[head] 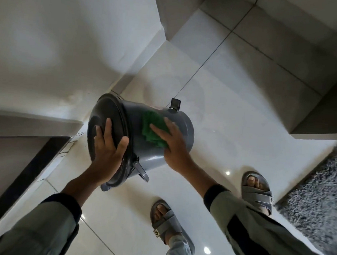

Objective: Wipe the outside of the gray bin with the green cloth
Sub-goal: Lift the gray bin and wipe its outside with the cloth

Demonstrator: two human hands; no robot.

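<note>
Glossy pale floor tiles (pixel 233 95) spread out beneath your hands, with a shaggy gray mat (pixel 316 193) off beyond your right wrist. You have the round gray plastic bin (pixel 174 139) tipped on its side and lifted clear of the floor, its long axis running from your left hand across to your right, lid end at the left and base end past your right fingertips. Your left hand (pixel 108 147) lies spread flat on the smooth dark lid (pixel 102 114), fingers open, thumb hooked over the rim, bracing it. Your right hand (pixel 172 145) is open-palmed, pressing the crumpled green cloth (pixel 154 126) against the curved side wall, so it is the nearer one for wiping. By my reckoning, the next stroke should follow that axis toward the base, where bare gray wall shows; the underside is hidden from you
</note>
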